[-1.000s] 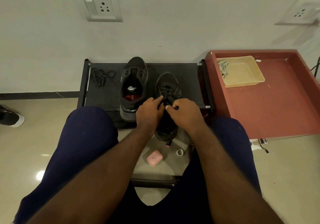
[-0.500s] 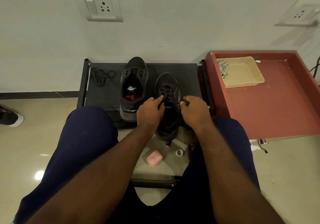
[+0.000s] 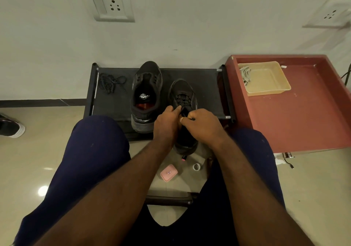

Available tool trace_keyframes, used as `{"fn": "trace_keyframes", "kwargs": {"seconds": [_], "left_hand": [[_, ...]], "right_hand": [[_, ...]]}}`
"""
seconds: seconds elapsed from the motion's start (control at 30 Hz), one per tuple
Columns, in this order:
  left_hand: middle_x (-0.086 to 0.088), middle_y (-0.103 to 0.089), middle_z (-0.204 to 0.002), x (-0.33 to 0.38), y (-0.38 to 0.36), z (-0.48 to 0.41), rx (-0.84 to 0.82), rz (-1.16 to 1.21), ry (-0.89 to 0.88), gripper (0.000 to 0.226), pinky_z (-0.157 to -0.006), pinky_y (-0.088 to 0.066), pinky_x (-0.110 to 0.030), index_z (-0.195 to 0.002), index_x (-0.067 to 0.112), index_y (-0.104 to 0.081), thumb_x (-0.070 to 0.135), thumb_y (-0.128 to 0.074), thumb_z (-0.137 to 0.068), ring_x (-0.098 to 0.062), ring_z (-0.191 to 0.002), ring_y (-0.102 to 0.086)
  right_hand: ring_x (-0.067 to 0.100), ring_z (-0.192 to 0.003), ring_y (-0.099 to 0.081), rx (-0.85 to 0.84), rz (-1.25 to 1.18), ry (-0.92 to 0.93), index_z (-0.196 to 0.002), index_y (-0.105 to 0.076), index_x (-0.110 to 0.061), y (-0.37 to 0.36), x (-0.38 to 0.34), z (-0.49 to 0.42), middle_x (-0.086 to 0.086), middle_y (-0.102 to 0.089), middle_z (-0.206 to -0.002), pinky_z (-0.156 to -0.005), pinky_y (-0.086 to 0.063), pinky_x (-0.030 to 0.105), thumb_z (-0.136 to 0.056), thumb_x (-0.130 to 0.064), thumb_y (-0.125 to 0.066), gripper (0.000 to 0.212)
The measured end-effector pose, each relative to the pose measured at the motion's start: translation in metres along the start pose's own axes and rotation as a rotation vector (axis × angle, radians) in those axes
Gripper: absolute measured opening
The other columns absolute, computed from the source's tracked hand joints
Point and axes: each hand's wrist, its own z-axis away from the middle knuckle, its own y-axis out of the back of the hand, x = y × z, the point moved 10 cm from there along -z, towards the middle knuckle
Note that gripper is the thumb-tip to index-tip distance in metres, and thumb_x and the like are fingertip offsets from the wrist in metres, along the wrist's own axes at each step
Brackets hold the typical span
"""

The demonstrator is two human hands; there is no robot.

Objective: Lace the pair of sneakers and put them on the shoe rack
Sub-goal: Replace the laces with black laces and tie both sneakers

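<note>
Seated person, dark blue trousers, both forearms reaching forward. Left hand point(image 3: 167, 124) and right hand point(image 3: 203, 126) close together over the partly laced black mesh sneaker point(image 3: 183, 91), fingers curled. Each pinches the black threaded lace point(image 3: 182, 100) near the tongue. This sneaker's toe points to the wall over the black fabric-topped shoe rack point(image 3: 114, 107), and its heel sticks out past the rack's front edge. Unlaced black sneaker point(image 3: 147, 86) stands just beside it on the left, on the rack top. Loose black coiled lace point(image 3: 111, 82) lies at the rack's far-left corner. Red rimmed table point(image 3: 303, 116) right of the rack, beige plastic tray point(image 3: 266, 91) on it. Pink small case point(image 3: 169, 172) and white ring point(image 3: 196, 167) on the floor between the knees.
</note>
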Motion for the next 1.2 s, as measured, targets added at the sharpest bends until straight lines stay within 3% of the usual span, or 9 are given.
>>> {"fn": "trace_keyframes", "kwargs": {"seconds": [0.27,0.37,0.47,0.57,0.67,0.77,0.83,0.97,1.2], "left_hand": [[-0.012,-0.057,-0.106,0.006,-0.002,0.005,0.044,0.096,-0.089,0.043,-0.068,-0.054,-0.046,-0.137,0.01,-0.053,0.016,-0.059,-0.095,-0.032,-0.081,-0.063],[-0.012,-0.059,-0.101,-0.001,0.008,-0.002,0.106,0.112,-0.052,0.042,-0.063,-0.046,-0.037,-0.137,0.011,-0.056,0.021,-0.059,-0.096,-0.031,-0.08,-0.062],[-0.01,-0.061,-0.093,-0.015,0.013,-0.009,0.169,0.147,-0.002,0.037,-0.064,-0.036,-0.03,-0.131,0.011,-0.062,0.026,-0.056,-0.098,-0.028,-0.081,-0.062],[-0.01,-0.062,-0.091,-0.017,0.013,-0.01,0.186,0.221,0.014,0.036,-0.069,-0.042,-0.029,-0.129,0.009,-0.064,0.024,-0.059,-0.096,-0.024,-0.083,-0.061],[-0.008,-0.061,-0.09,-0.013,0.012,-0.009,0.175,0.244,0.006,0.038,-0.071,-0.046,-0.03,-0.131,0.01,-0.063,0.024,-0.061,-0.096,-0.023,-0.081,-0.061],[-0.007,-0.058,-0.09,-0.011,0.01,-0.006,0.155,0.226,-0.016,0.039,-0.069,-0.048,-0.033,-0.134,0.012,-0.06,0.025,-0.059,-0.097,-0.021,-0.08,-0.059],[-0.006,-0.056,-0.09,-0.009,0.009,-0.004,0.142,0.215,-0.034,0.04,-0.068,-0.049,-0.034,-0.136,0.014,-0.058,0.025,-0.058,-0.098,-0.021,-0.079,-0.058],[-0.008,-0.057,-0.092,-0.008,0.006,0.0,0.125,0.225,-0.074,0.041,-0.07,-0.051,-0.037,-0.137,0.013,-0.058,0.023,-0.059,-0.097,-0.023,-0.08,-0.059],[-0.007,-0.057,-0.096,-0.008,0.006,0.004,0.12,0.21,-0.104,0.041,-0.065,-0.046,-0.033,-0.137,0.016,-0.058,0.027,-0.058,-0.098,-0.021,-0.08,-0.058]], "right_hand": [[0.018,-0.069,-0.063,-0.016,-0.058,0.087,-0.073,-0.069,-0.014,-0.001,-0.013,0.004,0.004,-0.066,-0.07,-0.072,-0.055,0.04,-0.094,-0.033,-0.058,0.03],[0.017,-0.066,-0.064,0.063,-0.196,0.098,-0.074,-0.069,-0.014,0.009,-0.011,0.003,0.003,-0.067,-0.069,-0.064,-0.054,0.034,-0.096,-0.037,-0.06,0.033],[0.01,-0.053,-0.053,0.271,-0.178,0.102,-0.062,-0.057,-0.015,0.037,0.005,0.001,0.0,-0.056,-0.059,-0.053,-0.038,0.024,-0.097,-0.037,-0.059,0.042],[0.009,-0.052,-0.048,0.471,-0.293,0.002,-0.059,-0.058,-0.011,0.063,0.038,-0.001,0.002,-0.054,-0.059,-0.054,-0.035,0.027,-0.098,-0.038,-0.057,0.047],[0.017,-0.06,-0.059,0.48,-0.409,-0.203,-0.067,-0.067,-0.004,0.058,0.071,-0.006,0.005,-0.064,-0.064,-0.063,-0.049,0.035,-0.099,-0.041,-0.052,0.051],[0.022,-0.066,-0.059,0.395,-0.245,-0.237,-0.07,-0.061,-0.006,0.039,0.075,-0.015,0.007,-0.062,-0.068,-0.068,-0.052,0.04,-0.089,-0.03,-0.063,0.03],[0.019,-0.082,-0.059,0.326,-0.175,-0.22,-0.091,-0.062,-0.012,0.024,0.068,-0.019,-0.001,-0.063,-0.085,-0.076,-0.051,0.037,-0.085,-0.024,-0.067,0.014],[0.019,-0.098,-0.064,0.214,-0.205,-0.147,-0.116,-0.061,-0.016,0.001,0.05,-0.026,-0.001,-0.066,-0.103,-0.088,-0.053,0.037,-0.088,-0.032,-0.069,0.033],[0.025,-0.098,-0.063,0.253,0.263,-0.187,-0.09,-0.061,-0.023,0.0,0.038,-0.024,0.0,-0.069,-0.094,-0.096,-0.038,0.046,-0.09,-0.055,-0.056,0.033]]}}
